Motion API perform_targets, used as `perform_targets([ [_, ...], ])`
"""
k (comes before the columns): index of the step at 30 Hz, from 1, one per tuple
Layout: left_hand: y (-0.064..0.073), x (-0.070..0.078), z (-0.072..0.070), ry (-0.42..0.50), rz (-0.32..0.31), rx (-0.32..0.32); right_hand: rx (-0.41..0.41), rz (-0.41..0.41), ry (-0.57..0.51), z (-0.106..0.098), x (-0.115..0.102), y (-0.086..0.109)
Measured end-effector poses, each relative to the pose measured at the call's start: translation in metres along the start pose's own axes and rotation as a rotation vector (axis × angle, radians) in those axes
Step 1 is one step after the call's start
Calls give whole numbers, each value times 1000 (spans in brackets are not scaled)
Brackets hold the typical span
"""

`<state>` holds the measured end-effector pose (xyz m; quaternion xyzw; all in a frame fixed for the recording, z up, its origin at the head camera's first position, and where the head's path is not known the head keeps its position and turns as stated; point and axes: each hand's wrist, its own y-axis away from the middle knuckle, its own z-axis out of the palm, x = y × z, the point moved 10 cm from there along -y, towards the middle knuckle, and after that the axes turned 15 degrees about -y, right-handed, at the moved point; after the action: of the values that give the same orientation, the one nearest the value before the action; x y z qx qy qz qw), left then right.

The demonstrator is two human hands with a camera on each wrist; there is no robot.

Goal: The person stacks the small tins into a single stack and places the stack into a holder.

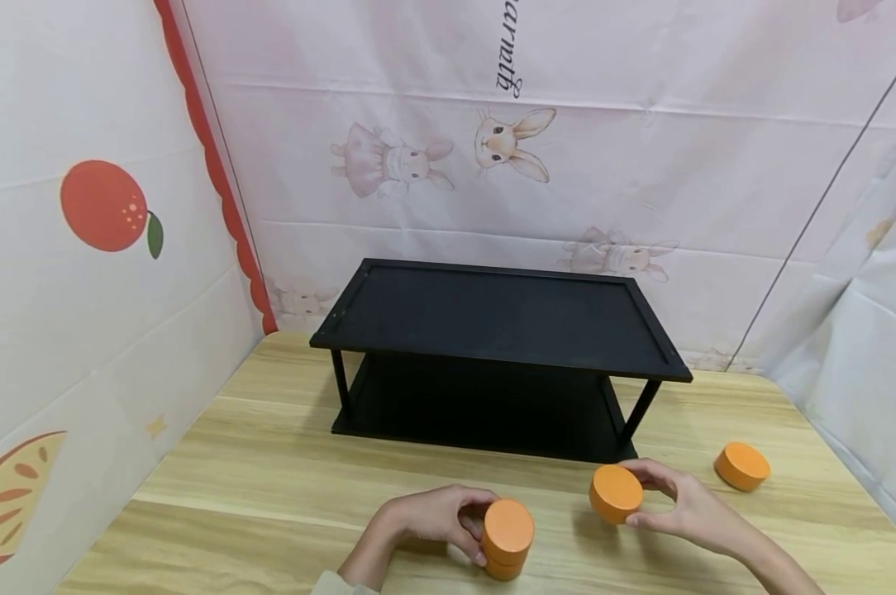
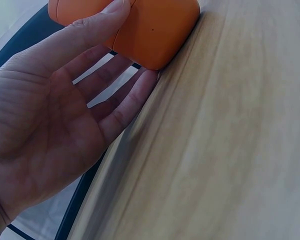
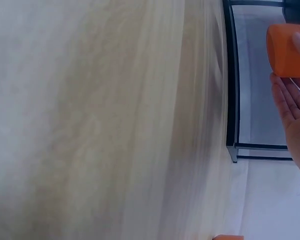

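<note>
Two orange round blocks (image 1: 508,529) stand stacked on the table near its front. My left hand (image 1: 445,519) holds the stack from its left side, thumb in front and fingers behind. In the left wrist view the thumb lies across the seam between the two blocks (image 2: 157,32). To the right, my right hand (image 1: 674,506) pinches another orange round block (image 1: 616,493) between thumb and fingers. The right wrist view shows this block (image 3: 287,51) raised off the tabletop. A further orange block (image 1: 742,466) lies on the table beyond the right hand.
A black two-tier shelf (image 1: 493,318) stands at the back middle of the wooden table (image 1: 269,487), behind both hands. Printed cloth walls (image 1: 448,198) with rabbits and fruit enclose the back and sides.
</note>
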<state>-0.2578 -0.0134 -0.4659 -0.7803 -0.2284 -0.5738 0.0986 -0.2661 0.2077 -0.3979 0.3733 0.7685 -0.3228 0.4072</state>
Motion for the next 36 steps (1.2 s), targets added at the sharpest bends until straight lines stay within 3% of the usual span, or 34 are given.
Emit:
perform_targets([
  [15,-1,-2,1,16,8,-13,-5,12,-35,7,-6,-6],
  [20,-2,-1,2,18,15,-21,-29,-30,-41,11,-12,-7],
  [27,-1,1,4,26,17,-31,-19,-15,-46,14,-13,-8],
  [36,-1,1,0,4,16,-7,-40,-71,-51,18,-25,-12],
])
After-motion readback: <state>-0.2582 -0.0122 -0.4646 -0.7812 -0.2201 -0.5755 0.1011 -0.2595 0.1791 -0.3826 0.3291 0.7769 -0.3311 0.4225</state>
